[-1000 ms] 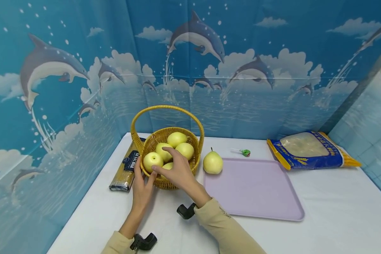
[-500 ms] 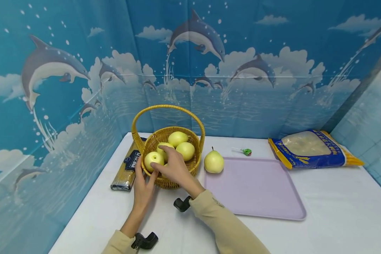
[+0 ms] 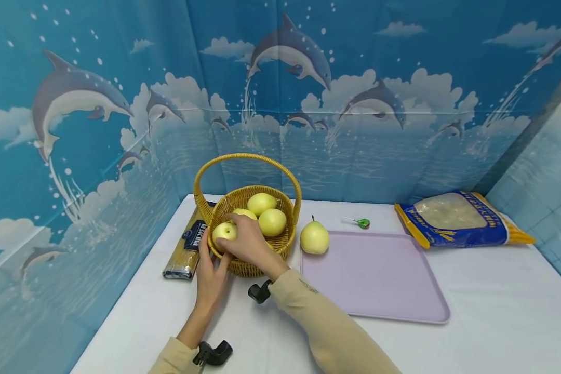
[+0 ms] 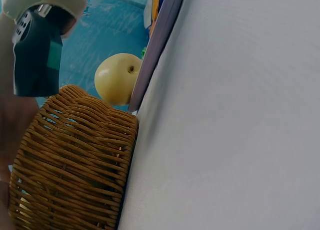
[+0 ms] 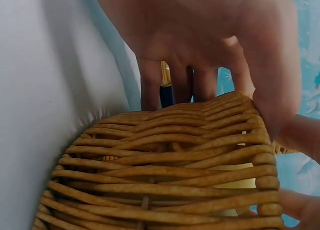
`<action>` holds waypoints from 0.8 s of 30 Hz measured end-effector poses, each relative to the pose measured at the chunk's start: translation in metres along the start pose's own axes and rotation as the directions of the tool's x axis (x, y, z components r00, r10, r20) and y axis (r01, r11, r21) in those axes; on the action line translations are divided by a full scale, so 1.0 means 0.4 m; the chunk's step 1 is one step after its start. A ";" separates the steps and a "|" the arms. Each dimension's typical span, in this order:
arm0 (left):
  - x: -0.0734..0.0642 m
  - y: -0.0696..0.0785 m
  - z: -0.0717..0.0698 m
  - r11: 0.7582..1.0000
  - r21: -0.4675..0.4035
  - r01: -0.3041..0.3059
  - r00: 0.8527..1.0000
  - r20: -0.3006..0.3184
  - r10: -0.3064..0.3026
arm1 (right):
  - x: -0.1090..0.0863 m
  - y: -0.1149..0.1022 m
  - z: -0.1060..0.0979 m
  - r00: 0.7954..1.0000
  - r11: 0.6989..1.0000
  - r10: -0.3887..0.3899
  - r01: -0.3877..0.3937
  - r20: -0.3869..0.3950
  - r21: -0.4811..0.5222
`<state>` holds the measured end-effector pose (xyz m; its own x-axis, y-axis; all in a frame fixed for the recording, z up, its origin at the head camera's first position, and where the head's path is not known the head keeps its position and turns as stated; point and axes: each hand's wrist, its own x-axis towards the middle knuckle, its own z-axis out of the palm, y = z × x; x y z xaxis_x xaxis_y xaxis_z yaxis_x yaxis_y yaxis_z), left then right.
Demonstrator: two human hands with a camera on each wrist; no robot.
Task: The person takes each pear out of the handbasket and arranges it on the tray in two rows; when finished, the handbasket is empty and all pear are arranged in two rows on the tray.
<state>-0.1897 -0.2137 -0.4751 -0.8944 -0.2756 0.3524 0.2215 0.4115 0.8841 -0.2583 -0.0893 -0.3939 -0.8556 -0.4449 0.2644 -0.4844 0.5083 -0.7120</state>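
A yellow wicker basket (image 3: 245, 269) with a tall arched handle holds several pale yellow-green pears (image 3: 272, 223). My left hand (image 3: 210, 275) grips the basket's left side near the rim; in the right wrist view, fingers (image 5: 205, 84) of that hand lie along the wickerwork. Reaching over the front rim, my right hand (image 3: 250, 241) holds the leftmost pear (image 3: 224, 234) between thumb and fingers, still inside the basket. The right hand and forearm cover the basket's front part. One more pear (image 3: 315, 238) stands upright at the near-left corner region of a lilac tray (image 3: 378, 280), right of the basket.
A pack of pasta (image 3: 184, 257) lies left of the basket, partly behind it. Behind the tray is a green-wrapped lollipop (image 3: 363, 224). A blue and yellow bag (image 3: 463, 221) lies at the back right. A dolphin-print curtain (image 3: 355, 156) closes off the back and sides.
My right hand has moved left and its fingers have come together round the leftmost pear. A front pear seen earlier is now hidden behind that hand. The left hand stays on the basket.
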 end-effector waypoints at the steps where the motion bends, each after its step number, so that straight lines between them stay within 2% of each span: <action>1: 0.000 0.000 0.000 1.000 0.002 -0.001 1.000 -0.001 0.001 | 0.003 -0.001 0.001 1.000 1.000 -0.004 0.004 0.007 -0.008; 13: 0.003 -0.005 0.001 1.000 0.002 -0.006 1.000 0.001 0.006 | 0.033 -0.002 -0.007 0.994 0.999 0.026 -0.022 0.103 -0.038; 24: 0.002 -0.006 0.002 1.000 0.016 0.002 1.000 -0.008 -0.002 | 0.037 0.010 0.010 1.000 1.000 0.008 -0.008 0.026 -0.001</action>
<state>-0.1911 -0.2144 -0.4773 -0.8914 -0.2836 0.3535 0.2137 0.4248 0.8797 -0.2721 -0.0967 -0.3956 -0.8545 -0.4596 0.2421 -0.4778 0.5124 -0.7136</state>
